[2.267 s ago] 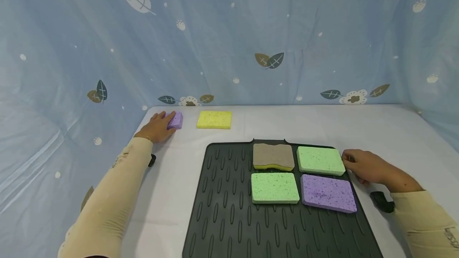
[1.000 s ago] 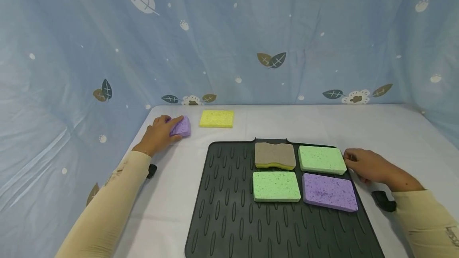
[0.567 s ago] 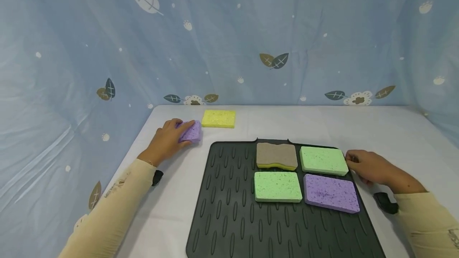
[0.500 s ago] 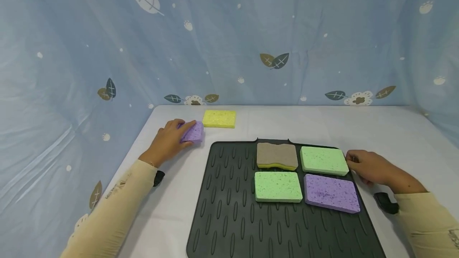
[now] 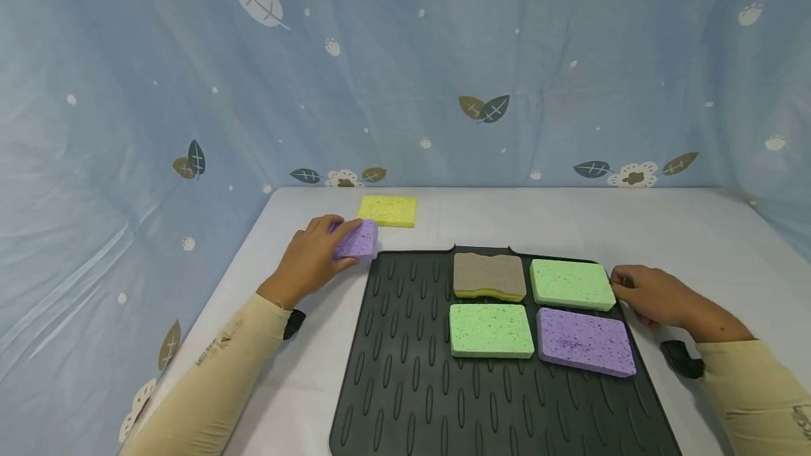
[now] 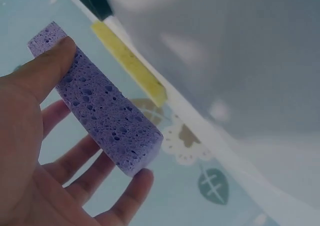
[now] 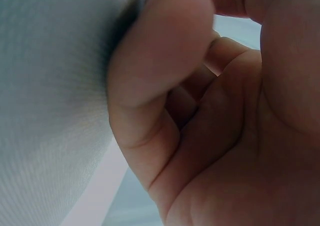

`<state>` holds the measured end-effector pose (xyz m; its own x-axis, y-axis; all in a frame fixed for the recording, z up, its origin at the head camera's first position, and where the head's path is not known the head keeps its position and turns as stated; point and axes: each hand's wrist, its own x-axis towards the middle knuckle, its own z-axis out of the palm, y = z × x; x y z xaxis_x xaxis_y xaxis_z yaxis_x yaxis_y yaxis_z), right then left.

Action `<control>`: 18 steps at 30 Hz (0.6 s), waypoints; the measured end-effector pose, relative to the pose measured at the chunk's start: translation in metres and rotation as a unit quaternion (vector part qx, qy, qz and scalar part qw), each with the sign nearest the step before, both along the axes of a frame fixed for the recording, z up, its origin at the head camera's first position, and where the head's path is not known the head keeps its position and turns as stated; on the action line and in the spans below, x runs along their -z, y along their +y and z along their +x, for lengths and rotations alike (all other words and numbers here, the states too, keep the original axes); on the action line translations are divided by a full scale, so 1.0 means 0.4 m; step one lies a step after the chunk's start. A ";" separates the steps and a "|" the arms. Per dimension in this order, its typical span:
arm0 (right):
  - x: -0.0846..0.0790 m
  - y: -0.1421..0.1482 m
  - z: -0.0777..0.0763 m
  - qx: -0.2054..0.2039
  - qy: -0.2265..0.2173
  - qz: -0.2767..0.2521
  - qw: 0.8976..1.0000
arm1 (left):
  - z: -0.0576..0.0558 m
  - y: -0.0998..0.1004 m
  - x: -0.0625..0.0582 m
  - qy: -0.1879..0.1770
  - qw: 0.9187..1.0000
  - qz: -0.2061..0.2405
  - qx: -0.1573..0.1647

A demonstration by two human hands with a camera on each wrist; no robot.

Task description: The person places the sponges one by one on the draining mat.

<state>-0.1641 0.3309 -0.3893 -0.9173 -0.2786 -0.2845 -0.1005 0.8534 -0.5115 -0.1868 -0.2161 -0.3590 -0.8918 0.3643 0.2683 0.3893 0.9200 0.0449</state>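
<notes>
My left hand (image 5: 310,259) grips a purple sponge (image 5: 357,239), thumb on one side and fingers on the other. In the left wrist view this purple sponge (image 6: 107,108) is held at a slant, its porous edge toward the camera. It hangs by the far left corner of a dark ribbed mat (image 5: 386,371). My right hand (image 5: 652,294) rests at the mat's right edge, fingers curled, fingertips right beside a green sponge (image 5: 570,284). In the right wrist view the right hand's fingers (image 7: 145,86) bend inward; whether they pinch the mat's edge I cannot tell.
On the mat also lie a brown-topped yellow sponge (image 5: 488,274), a second green sponge (image 5: 491,331) and another purple sponge (image 5: 586,341). A yellow sponge (image 5: 388,211) lies on the white table (image 5: 507,220) behind the left hand. A blue patterned curtain (image 5: 405,69) hangs at the back.
My left hand has carried the purple sponge from the table's far left corner rightward and nearer, toward the mat. The right hand stays at the mat's edge.
</notes>
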 end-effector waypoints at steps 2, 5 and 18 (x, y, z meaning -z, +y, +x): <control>0.003 0.003 0.000 0.000 0.001 0.001 1.000 | 0.004 0.010 0.000 0.001 1.000 0.000 -0.001; 0.004 0.005 -0.002 0.001 0.002 0.003 1.000 | 0.008 0.021 -0.001 0.009 1.000 -0.002 0.007; 0.002 -0.004 0.001 0.006 0.002 0.008 1.000 | 0.022 0.075 -0.021 0.017 0.999 0.000 0.028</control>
